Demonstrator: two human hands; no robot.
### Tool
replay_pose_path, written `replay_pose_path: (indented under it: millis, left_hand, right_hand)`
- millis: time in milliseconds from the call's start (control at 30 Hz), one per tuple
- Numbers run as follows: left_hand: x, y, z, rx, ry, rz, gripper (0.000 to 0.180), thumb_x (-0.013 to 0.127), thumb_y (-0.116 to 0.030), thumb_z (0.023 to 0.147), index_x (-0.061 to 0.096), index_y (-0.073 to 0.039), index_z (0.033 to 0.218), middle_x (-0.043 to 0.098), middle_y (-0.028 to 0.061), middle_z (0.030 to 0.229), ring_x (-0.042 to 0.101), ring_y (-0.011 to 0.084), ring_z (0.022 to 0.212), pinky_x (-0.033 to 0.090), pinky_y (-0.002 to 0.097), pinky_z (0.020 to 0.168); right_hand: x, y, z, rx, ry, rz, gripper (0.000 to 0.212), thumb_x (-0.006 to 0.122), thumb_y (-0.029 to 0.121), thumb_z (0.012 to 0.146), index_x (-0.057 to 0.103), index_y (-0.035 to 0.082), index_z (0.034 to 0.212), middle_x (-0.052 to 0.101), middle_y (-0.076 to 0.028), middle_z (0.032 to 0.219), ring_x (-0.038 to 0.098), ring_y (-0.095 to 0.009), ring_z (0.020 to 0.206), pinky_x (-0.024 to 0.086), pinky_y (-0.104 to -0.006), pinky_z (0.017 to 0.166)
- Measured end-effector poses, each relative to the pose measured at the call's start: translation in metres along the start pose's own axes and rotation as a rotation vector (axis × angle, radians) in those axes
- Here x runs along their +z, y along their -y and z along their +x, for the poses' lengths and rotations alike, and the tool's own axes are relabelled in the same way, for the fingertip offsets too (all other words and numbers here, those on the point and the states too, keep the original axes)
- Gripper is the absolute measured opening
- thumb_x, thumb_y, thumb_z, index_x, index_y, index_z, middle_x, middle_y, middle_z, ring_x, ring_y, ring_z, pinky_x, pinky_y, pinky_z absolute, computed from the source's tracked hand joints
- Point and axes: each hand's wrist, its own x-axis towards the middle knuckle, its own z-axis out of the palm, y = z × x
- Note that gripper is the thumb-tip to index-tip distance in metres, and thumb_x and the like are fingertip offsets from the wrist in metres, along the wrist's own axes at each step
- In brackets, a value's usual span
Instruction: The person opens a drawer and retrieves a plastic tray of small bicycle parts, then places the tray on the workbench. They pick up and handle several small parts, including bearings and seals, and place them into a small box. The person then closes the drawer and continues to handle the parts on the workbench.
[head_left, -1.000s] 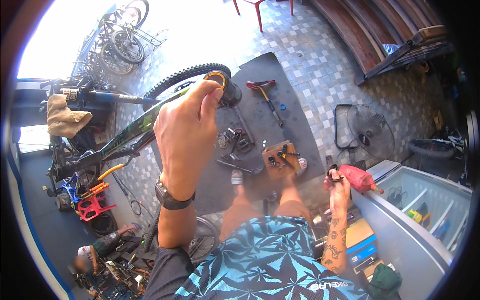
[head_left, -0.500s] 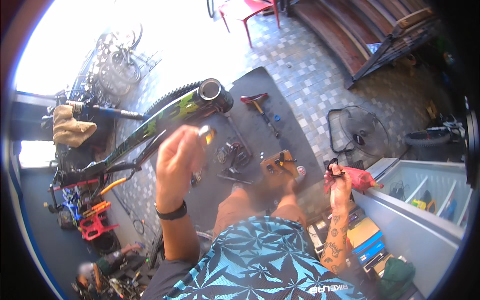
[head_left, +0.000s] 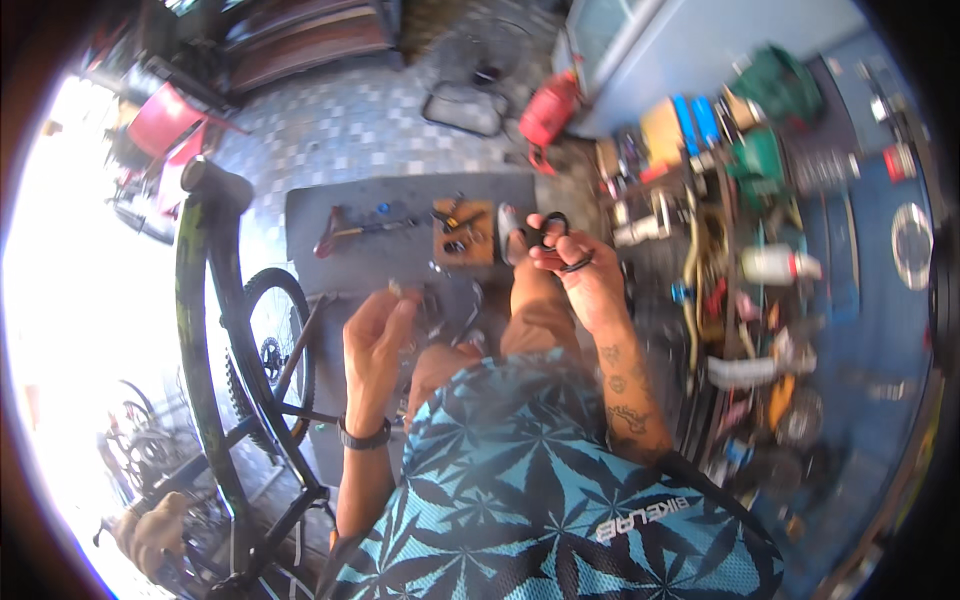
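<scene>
Grey-and-white tiles (head_left: 330, 140) run up to a dark mat (head_left: 470, 188), where a red saddle (head_left: 328, 232) on its post lies beside a wooden block (head_left: 442, 258) bearing black parts. Your view has swung round to the right since half a second ago: the red bag (head_left: 550, 110), then out by your right hand, now shows above the mat, and a white bottle (head_left: 775, 265) with a red cap has come into sight. Your left hand (head_left: 380, 325) was just beside the head tube then, with something silver and orange at its fingertips; now it is over the mat, well apart from the frame. Its fingers are drawn narrow — blur hides whether they grip anything. Your right hand (head_left: 570, 252), as before, holds the black rings (head_left: 562, 220), one above the other across the fingers. As for the bicycle frame (head_left: 192, 290), it stands at your left, its dark green patterned tube rising nearly upright to the thick head tube (head_left: 228, 190) — glossy, partly washed out by glare.
</scene>
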Motion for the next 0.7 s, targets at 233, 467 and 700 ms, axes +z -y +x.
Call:
replay_pose_path:
  millis: [233, 467, 700]
  left_hand:
    - [0.074, -0.048, -0.058, 0.526, 0.400, 0.496, 0.026, 0.082, -0.003, 0.087, 0.077, -0.003, 0.112, 0.065, 0.0119, 0.109, 0.070, 0.0274, 0.092, 0.057, 0.0369, 0.074]
    - [0.137, -0.019, -0.114, 0.736, 0.854, 0.663, 0.017, 0.068, -0.008, 0.100, 0.073, -0.003, 0.115, 0.062, 0.0172, 0.110, 0.069, 0.0380, 0.095, 0.055, 0.0457, 0.076]
    - [0.142, -0.012, -0.154, 0.760, 1.116, 0.767, 0.012, 0.070, -0.011, 0.100, 0.074, -0.006, 0.110, 0.059, 0.0156, 0.115, 0.067, 0.0369, 0.097, 0.054, 0.0453, 0.074]
  right_hand:
    - [0.045, -0.007, -0.157, -0.148, -0.194, 0.110, 0.040, 0.073, 0.003, 0.100, 0.059, 0.006, 0.137, 0.069, -0.011, 0.126, 0.071, -0.020, 0.110, 0.063, -0.0324, 0.085]
    - [0.018, -0.034, -0.261, -0.124, -0.372, 0.271, 0.050, 0.072, 0.014, 0.105, 0.057, -0.005, 0.148, 0.073, -0.011, 0.118, 0.073, -0.021, 0.108, 0.062, -0.0331, 0.090]
    - [0.033, -0.039, -0.345, -0.005, -0.502, 0.360, 0.050, 0.073, 0.018, 0.105, 0.059, -0.006, 0.147, 0.075, -0.014, 0.118, 0.075, -0.022, 0.103, 0.064, -0.0353, 0.093]
